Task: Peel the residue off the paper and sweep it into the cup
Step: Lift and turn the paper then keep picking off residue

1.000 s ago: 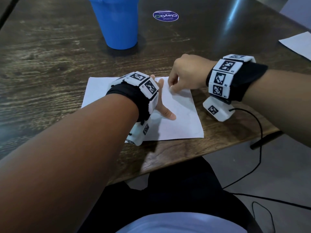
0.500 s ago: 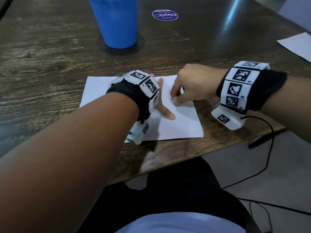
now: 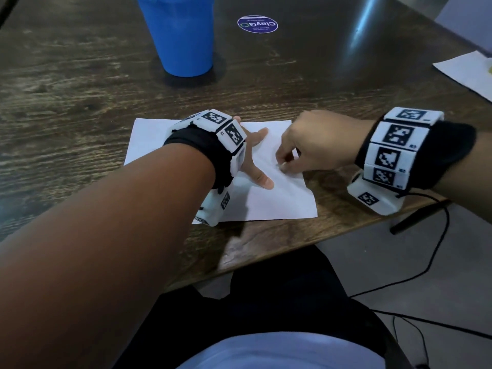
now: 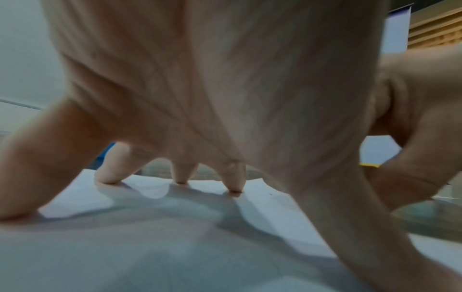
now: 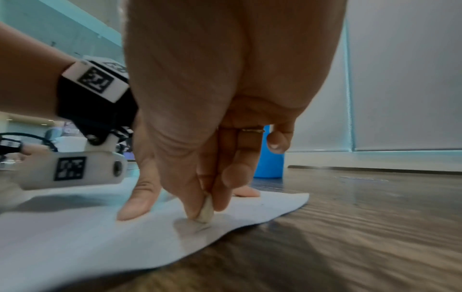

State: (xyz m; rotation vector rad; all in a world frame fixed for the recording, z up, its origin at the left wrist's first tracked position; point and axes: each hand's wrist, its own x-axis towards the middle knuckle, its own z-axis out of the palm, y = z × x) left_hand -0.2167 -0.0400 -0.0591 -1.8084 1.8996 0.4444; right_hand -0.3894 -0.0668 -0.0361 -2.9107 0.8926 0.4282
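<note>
A white paper sheet [image 3: 279, 203] lies on the dark wooden table [image 3: 80, 89] near its front edge. My left hand [image 3: 255, 158] rests on the sheet with fingers spread, and the fingertips [image 4: 235, 187] press the paper [image 4: 175, 247] flat. My right hand [image 3: 282, 163] is at the sheet's right part, with thumb and forefinger pinching a small pale lump [image 5: 206, 211] down against the paper [image 5: 100, 247]. The other right fingers are curled. The blue cup [image 3: 183, 35] stands upright beyond the sheet, also seen as the cup [image 5: 270, 158] behind my fingers.
A round purple sticker [image 3: 257, 24] is stuck on the table behind the cup. A second white sheet [image 3: 468, 73] lies at the far right edge. The table's front edge runs just below the paper. Black cables [image 3: 426, 262] trail on the floor to the right.
My right hand has slid toward me along the right part of the sheet, still pinching. The left hand has stayed spread on the paper.
</note>
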